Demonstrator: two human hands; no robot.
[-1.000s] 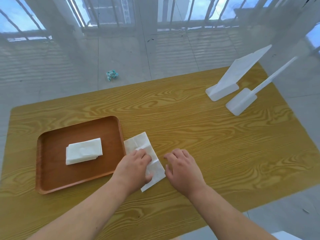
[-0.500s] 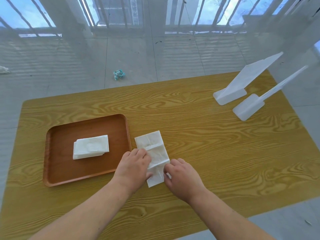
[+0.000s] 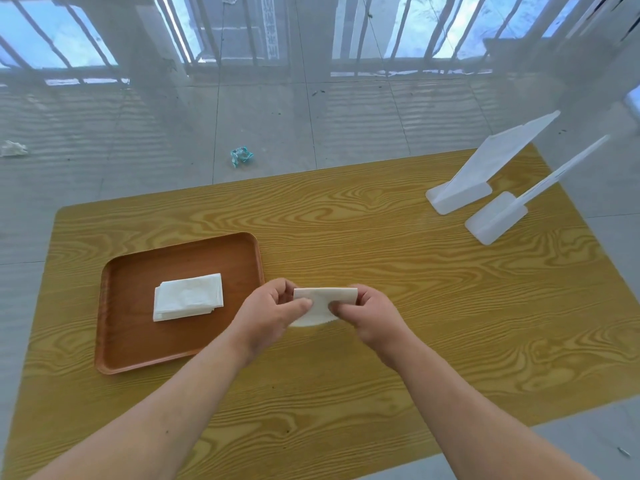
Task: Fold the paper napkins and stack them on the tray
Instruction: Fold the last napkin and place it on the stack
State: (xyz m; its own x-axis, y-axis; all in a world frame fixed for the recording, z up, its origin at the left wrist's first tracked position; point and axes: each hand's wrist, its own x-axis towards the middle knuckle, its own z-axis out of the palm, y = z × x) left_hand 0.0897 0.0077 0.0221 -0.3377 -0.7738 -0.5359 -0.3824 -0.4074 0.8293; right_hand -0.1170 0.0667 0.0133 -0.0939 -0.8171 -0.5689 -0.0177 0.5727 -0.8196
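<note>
A white paper napkin (image 3: 323,301), folded into a small rectangle, is held up off the wooden table just right of the tray. My left hand (image 3: 270,313) pinches its left end and my right hand (image 3: 370,315) pinches its right end. The brown wooden tray (image 3: 128,341) lies on the left part of the table. A small stack of folded white napkins (image 3: 188,296) rests in the middle of the tray.
Two white plastic stands (image 3: 460,192) (image 3: 498,216) sit at the table's far right corner. The yellow wood-grain table (image 3: 415,306) ends close behind them. A crumpled blue-green wrapper (image 3: 241,155) lies on the tiled floor beyond the table.
The napkin lay flat on the table under both hands. It has now been folded shorter and lifted, pinched at each end.
</note>
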